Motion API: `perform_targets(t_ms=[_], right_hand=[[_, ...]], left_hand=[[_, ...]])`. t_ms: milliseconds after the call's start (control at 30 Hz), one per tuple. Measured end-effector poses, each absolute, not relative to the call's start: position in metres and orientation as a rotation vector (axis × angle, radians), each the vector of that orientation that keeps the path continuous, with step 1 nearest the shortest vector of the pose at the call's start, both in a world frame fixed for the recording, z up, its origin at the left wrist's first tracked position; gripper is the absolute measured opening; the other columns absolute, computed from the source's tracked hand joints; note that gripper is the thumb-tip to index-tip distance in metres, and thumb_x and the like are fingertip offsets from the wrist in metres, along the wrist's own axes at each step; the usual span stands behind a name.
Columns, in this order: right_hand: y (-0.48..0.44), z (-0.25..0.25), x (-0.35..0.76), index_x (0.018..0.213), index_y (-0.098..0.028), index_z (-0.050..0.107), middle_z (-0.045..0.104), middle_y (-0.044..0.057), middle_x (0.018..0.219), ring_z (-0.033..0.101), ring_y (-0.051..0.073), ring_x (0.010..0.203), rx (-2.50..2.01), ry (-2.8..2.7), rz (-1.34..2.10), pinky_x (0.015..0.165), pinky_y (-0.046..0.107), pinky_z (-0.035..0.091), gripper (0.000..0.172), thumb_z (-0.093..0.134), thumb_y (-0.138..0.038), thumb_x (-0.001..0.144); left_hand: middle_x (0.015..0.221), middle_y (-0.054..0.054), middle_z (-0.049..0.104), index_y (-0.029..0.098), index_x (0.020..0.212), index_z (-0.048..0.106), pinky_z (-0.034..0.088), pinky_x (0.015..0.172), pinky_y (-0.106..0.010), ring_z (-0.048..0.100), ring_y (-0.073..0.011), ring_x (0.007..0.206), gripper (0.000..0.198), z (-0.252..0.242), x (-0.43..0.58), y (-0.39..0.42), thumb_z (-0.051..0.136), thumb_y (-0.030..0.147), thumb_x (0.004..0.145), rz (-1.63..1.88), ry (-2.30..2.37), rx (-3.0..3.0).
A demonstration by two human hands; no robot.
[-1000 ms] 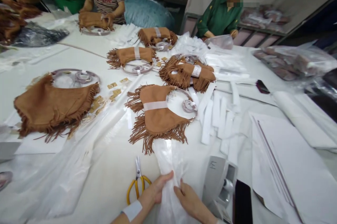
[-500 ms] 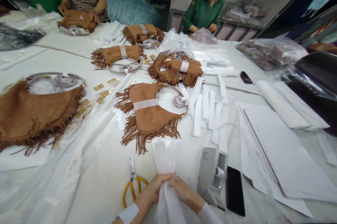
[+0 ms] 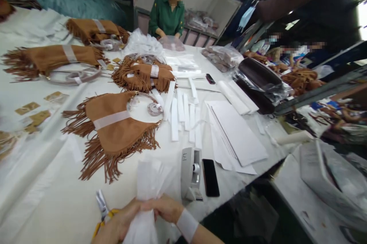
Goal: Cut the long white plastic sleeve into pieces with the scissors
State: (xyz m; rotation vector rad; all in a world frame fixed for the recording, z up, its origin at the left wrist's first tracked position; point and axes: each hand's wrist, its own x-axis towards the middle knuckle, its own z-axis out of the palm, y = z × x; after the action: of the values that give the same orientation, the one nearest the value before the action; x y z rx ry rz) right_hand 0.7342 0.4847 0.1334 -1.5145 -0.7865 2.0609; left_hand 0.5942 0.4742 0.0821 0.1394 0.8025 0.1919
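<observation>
Bunched in both my hands is a thin white sheet (image 3: 147, 179); whether it is tissue paper or plastic I cannot tell. My left hand (image 3: 126, 215) is closed round it from the left. My right hand (image 3: 164, 207) grips it from the right, touching the left one. Scissors (image 3: 102, 206) with yellow handles lie beside my left forearm, which partly covers them. A brown suede bag (image 3: 114, 133) with fringes and a pale band round it lies flat just beyond. To the right of my hands stands a grey tape dispenser (image 3: 186, 173).
A black phone (image 3: 210, 177) lies beside the dispenser, near the table edge. White strips (image 3: 186, 112), white sheets (image 3: 237, 133) and more banded fringed bags (image 3: 54, 58) cover the table further off. A person in green (image 3: 168, 15) works across the table.
The view has swung to the right, so the table's right edge and people beyond now show. My hands still grip the white sheet, which is more bunched, and they are closer together.
</observation>
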Motion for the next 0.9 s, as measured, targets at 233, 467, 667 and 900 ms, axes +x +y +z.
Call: perform_targets(t_ms=[233, 467, 667, 900], right_hand=[[0.496, 0.119, 0.728, 0.087, -0.013, 0.066, 0.065, 0.002, 0.072, 0.051, 0.010, 0.052, -1.388, -0.574, 1.947, 0.039, 0.018, 0.033, 0.055, 0.086, -0.045, 0.047], [0.516, 0.131, 0.725, 0.096, -0.015, 0.066, 0.068, 0.002, 0.074, 0.056, 0.015, 0.056, -1.488, -0.659, 1.666, 0.047, 0.025, 0.044, 0.055, 0.086, -0.039, 0.051], [0.533, 0.151, 0.715, 0.107, -0.018, 0.067, 0.072, 0.007, 0.100, 0.062, 0.029, 0.103, -1.453, -0.883, 1.556, 0.096, 0.041, 0.047, 0.057, 0.085, -0.033, 0.055], [0.551, 0.209, 0.690, 0.113, -0.018, 0.066, 0.072, 0.011, 0.102, 0.061, 0.032, 0.105, -1.352, -1.054, 1.536, 0.097, 0.048, 0.046, 0.063, 0.083, -0.046, 0.059]], left_hand=[[0.061, -0.002, 0.067, 0.016, 0.072, 0.067, 0.048, 0.063, -0.028, 0.056, -0.0149, 0.055, 0.038, 0.109, 0.588, 0.491, 0.085, 0.040, 0.049, 0.102, 0.780, 0.174], [0.071, -0.007, 0.069, 0.013, 0.084, 0.066, 0.050, 0.066, -0.033, 0.062, -0.0204, 0.062, 0.040, 0.110, 0.596, 0.501, 0.082, 0.032, 0.053, 0.203, 0.772, 0.291], [0.095, -0.008, 0.070, 0.017, 0.113, 0.062, 0.049, 0.085, -0.040, 0.064, -0.0248, 0.087, 0.064, 0.109, 0.590, 0.504, 0.083, 0.023, 0.052, 0.417, 0.722, 0.409], [0.115, -0.012, 0.065, 0.020, 0.129, 0.053, 0.043, 0.097, -0.042, 0.057, -0.0322, 0.112, 0.088, 0.145, 0.543, 0.552, 0.084, 0.028, 0.046, 0.758, 0.462, 0.471]])
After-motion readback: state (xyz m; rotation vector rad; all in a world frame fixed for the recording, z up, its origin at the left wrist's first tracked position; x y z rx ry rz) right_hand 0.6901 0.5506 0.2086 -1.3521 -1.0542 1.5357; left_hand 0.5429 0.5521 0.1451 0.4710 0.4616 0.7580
